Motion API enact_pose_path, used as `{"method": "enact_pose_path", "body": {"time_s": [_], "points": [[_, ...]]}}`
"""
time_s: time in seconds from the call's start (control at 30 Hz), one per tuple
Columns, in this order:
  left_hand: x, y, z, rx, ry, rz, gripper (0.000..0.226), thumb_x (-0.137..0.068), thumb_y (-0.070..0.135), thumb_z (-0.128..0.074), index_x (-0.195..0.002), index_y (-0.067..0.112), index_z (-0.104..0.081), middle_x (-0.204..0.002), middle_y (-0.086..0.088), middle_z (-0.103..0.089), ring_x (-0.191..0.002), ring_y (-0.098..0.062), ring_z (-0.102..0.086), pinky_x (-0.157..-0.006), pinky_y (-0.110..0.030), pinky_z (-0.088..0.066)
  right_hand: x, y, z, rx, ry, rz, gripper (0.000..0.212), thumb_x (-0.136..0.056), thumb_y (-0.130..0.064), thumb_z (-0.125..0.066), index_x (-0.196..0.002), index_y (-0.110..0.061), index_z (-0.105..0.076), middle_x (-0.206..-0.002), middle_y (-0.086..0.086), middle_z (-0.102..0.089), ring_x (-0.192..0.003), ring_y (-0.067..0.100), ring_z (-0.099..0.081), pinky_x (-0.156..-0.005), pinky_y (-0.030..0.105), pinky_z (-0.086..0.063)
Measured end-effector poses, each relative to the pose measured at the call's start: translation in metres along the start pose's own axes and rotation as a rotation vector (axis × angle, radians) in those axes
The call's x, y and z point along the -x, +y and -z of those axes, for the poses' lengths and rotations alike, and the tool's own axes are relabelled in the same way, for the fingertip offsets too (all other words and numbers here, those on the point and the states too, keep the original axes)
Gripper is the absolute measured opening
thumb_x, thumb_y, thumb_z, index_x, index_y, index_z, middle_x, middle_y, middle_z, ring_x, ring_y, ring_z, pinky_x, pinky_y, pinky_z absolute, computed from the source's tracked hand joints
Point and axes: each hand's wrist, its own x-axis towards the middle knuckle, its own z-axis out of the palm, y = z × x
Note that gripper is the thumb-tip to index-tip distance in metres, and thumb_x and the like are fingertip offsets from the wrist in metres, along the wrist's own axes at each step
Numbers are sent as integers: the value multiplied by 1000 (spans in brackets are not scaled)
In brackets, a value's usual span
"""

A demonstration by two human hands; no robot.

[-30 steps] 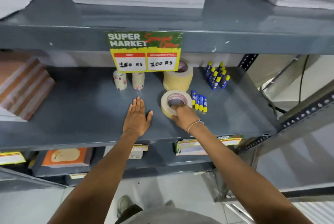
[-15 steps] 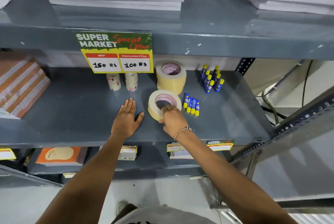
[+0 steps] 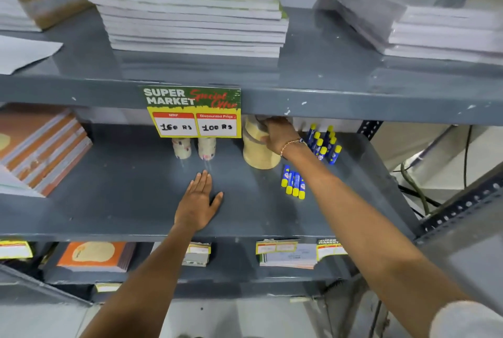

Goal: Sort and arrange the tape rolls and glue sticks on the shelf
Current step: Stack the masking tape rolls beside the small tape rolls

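Observation:
On the grey middle shelf (image 3: 114,196) a stack of cream masking tape rolls (image 3: 257,153) stands at the back. My right hand (image 3: 279,134) grips the top roll of that stack, partly under the upper shelf's edge. Two small clear tape rolls (image 3: 181,147) (image 3: 206,148) stand upright behind the price sign. Several blue glue sticks with yellow caps stand upright (image 3: 324,145) right of the stack, and a few more lie flat (image 3: 293,184) in front. My left hand (image 3: 197,202) rests flat on the shelf, fingers apart, holding nothing.
A yellow and green price sign (image 3: 193,111) hangs from the upper shelf's edge. Orange notebooks (image 3: 40,147) are stacked at the shelf's left. Stacks of paper (image 3: 190,19) fill the upper shelf. Booklets and tags lie on the lower shelf (image 3: 285,256).
My right hand has lifted the cream roll from the shelf's front and carried it back onto the stack of rolls. My left hand stays flat in place.

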Motion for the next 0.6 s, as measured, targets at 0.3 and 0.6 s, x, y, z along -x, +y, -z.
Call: {"method": "enact_pose_path", "body": {"time_s": [0.3, 0.6], "points": [[-2, -2, -1, 5, -9, -1, 89, -82, 65, -9, -150, 6, -13, -159, -8, -12, -148, -19, -6, -120, -30, -4, -23, -3, -21, 54, -46, -22, 49, -85, -11, -64, -131, -4, -47, -138, 19, -50, -127, 36, -46, -106, 37, -39], [-3, -2, -2, -42, -25, -3, 90, -81, 65, -2, -150, 7, -8, -160, -7, -8, -148, -18, -2, -120, -31, -2, -28, 1, -24, 65, -81, -3, 56, -85, -19, -66, -134, -6, -44, -140, 18, -48, -129, 36, -44, -108, 38, -37]]}}
